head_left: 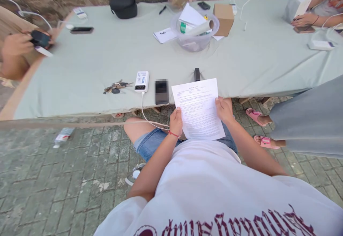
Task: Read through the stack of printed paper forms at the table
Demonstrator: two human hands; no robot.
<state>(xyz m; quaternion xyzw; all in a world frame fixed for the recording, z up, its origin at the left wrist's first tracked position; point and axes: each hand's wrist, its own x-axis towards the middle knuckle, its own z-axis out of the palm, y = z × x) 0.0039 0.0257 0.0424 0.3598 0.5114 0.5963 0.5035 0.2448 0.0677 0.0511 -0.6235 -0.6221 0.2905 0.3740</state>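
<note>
A printed sheet of paper point(198, 111) is held up over my lap at the table's near edge. My left hand point(176, 121), with a red string bracelet at the wrist, pinches its left edge. On the opposite edge my right hand point(224, 109) grips the paper, thumb on top. Just beyond the sheet lies a small black device point(197, 74). Left of the paper are a phone point(161, 91) with a blurred screen, a white power bank point(142, 81) with a cable plugged in, and a bunch of keys point(117, 86).
A clear plastic basin point(194, 43) holds papers and a roll. Nearby are a cardboard box point(223, 18) and a black cap point(123, 4). Other people's hands point(16, 46) hold things around the cloth-covered table point(107, 57). Someone in grey stands close at right; a bottle point(63, 136) lies on the paving.
</note>
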